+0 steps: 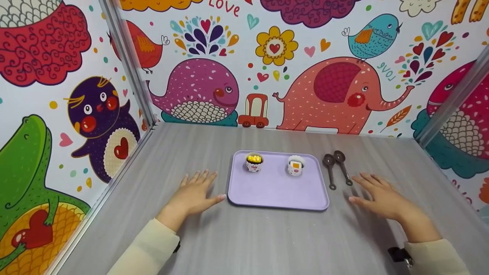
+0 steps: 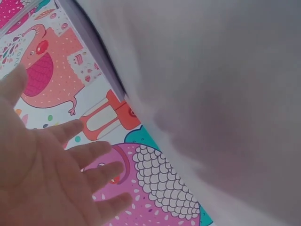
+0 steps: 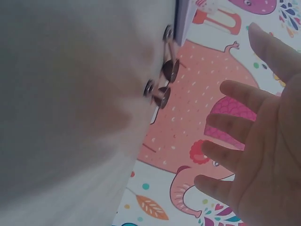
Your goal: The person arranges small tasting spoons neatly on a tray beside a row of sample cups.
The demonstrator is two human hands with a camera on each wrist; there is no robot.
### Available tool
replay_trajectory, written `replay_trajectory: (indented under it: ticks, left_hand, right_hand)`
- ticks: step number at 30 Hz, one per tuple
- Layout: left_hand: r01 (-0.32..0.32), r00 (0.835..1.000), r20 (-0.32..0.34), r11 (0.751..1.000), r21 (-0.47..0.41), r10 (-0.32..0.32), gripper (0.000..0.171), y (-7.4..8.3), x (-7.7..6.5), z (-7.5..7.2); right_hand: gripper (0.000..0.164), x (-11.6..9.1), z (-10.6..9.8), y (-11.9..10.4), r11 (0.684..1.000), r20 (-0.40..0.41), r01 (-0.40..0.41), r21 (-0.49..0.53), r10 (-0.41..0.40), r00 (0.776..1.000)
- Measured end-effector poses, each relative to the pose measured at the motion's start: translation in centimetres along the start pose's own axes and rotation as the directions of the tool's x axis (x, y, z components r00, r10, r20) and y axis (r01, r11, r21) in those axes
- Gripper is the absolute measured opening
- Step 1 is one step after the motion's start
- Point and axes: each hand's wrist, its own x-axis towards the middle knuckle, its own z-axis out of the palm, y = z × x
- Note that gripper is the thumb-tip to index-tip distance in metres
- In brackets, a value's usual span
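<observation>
A lilac tray (image 1: 279,193) lies on the grey table. At its back left stands a small paper cup with yellow bits on top (image 1: 254,163); a second paper cup with a white and orange piece (image 1: 295,166) stands at the back right. Two dark brown measuring spoons, one nearer the tray (image 1: 330,170) and one farther right (image 1: 342,166), lie beside its right edge. My left hand (image 1: 194,194), fingers spread, is left of the tray and holds nothing. My right hand (image 1: 378,194) is likewise spread and bare, its fingertips close to the spoon handles.
The table (image 1: 259,244) is enclosed at the back and sides by panels printed with cartoon animals. Metal corner posts (image 1: 130,61) join the panels. A dark strap (image 1: 399,254) sits at the right wrist.
</observation>
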Motion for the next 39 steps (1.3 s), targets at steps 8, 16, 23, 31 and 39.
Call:
replay_trajectory:
  ticks: [8,16,23,31,39]
  left_hand:
    - [-0.004,1.000,0.004,1.000,-0.016,0.005,0.083,0.7,0.1,0.2]
    - [0.012,1.000,0.018,0.999,-0.041,-0.012,0.082,1.4,0.3,0.4]
    - [-0.004,1.000,0.028,0.998,-0.055,0.006,0.083,2.3,1.0,0.7]
    - [-0.018,0.999,0.044,0.998,-0.068,0.021,0.084,2.8,1.6,1.0]
    - [-0.026,0.998,0.058,0.996,-0.085,0.031,0.084,3.2,2.0,1.1]
  right_hand:
    - [0.076,0.3,0.5,-1.1,0.999,-0.003,0.032,0.022,-0.032,0.999]
    - [0.074,0.6,0.7,-1.9,0.998,-0.008,0.042,0.042,-0.042,0.999]
    - [0.078,0.9,1.1,-2.7,0.998,0.025,0.020,0.051,-0.022,0.999]
    - [0.078,1.2,1.8,-3.3,0.998,0.017,0.043,0.049,-0.044,0.999]
    - [0.077,1.7,2.4,-3.9,0.995,0.013,0.084,0.058,-0.085,0.996]
